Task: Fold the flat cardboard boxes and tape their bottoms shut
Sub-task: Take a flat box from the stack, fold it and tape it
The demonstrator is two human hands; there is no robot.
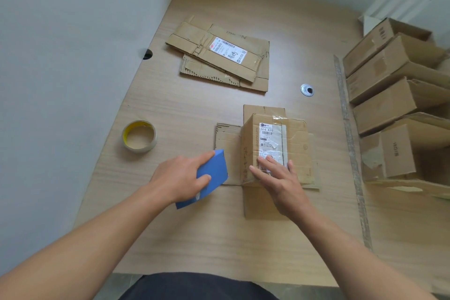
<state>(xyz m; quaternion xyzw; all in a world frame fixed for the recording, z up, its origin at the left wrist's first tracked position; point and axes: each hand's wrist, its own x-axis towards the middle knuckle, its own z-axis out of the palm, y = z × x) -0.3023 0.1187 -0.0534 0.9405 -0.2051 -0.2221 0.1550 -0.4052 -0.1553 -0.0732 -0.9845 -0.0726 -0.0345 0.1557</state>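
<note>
A small cardboard box (289,136) stands in the middle of the table with its flaps spread flat around it; white shipping labels and clear tape cover its upper face. My right hand (277,180) lies on the near part of that face with straight fingers. My left hand (181,179) grips a flat blue wedge-shaped tool (214,173) just left of the box, over the left flap. A roll of tape (139,136) with a yellow core lies further left. Flat cardboard boxes (219,56) are stacked at the far side.
Several folded boxes (389,95) stand in a row along the right edge. A long strip of used tape (350,148) runs between them and the work area. A metal cable grommet (307,90) sits in the table (194,238). A wall borders the left side.
</note>
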